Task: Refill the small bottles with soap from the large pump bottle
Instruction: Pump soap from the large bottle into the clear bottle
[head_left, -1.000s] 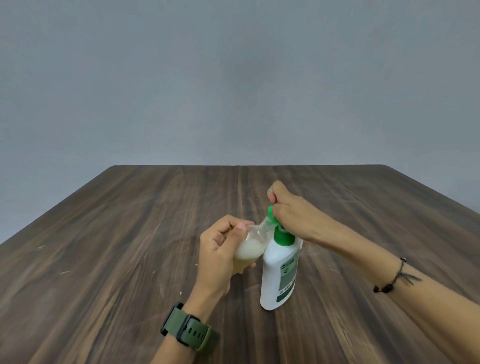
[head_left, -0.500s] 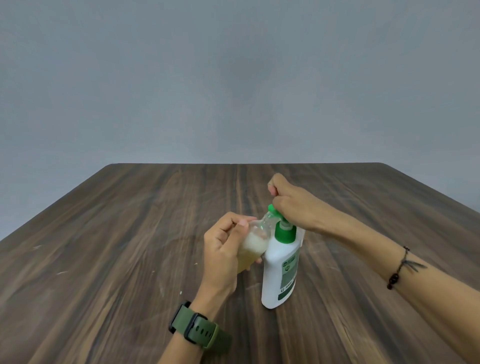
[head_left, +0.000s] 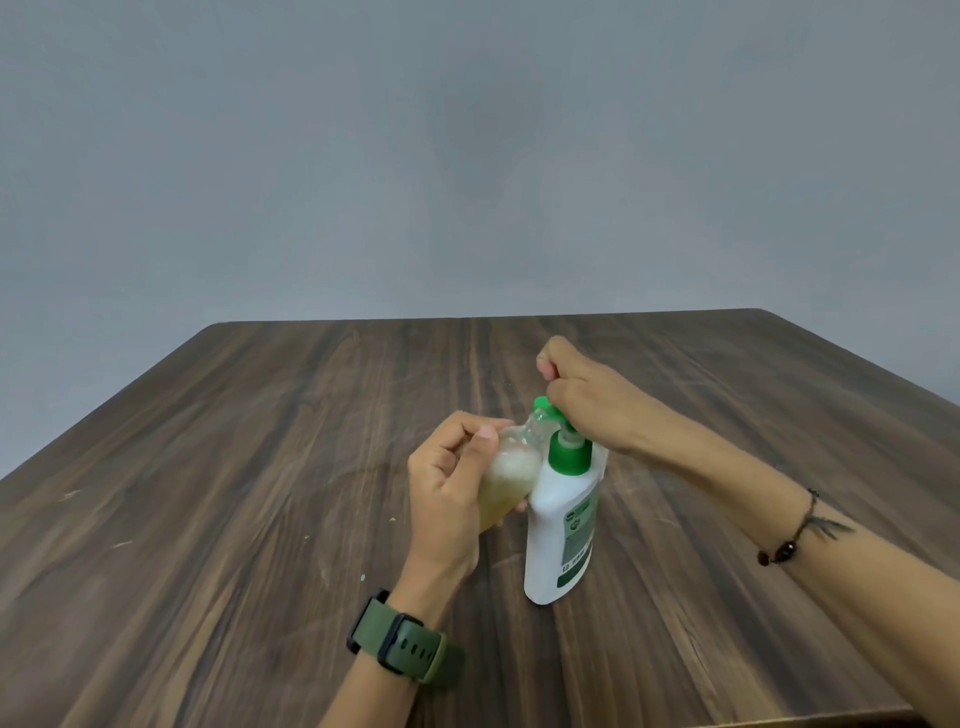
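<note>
A white pump bottle (head_left: 563, 519) with a green collar and green pump head (head_left: 543, 404) stands upright on the table, right of centre. My right hand (head_left: 587, 400) sits on top of the pump head with its fingers curled over it. My left hand (head_left: 447, 483) grips a small clear bottle (head_left: 511, 467), tilted so its open neck meets the green nozzle. Pale foamy soap fills the lower part of the small bottle. My left hand hides most of its lower body.
The dark wooden table (head_left: 260, 467) reaches to a far edge in front of a plain grey wall. A green watch is on my left wrist (head_left: 400, 644) and a beaded bracelet on my right forearm (head_left: 789, 540).
My right hand has lifted a little with the pump head, and the pump stem now shows above the green collar. The small bottle stays at the nozzle.
</note>
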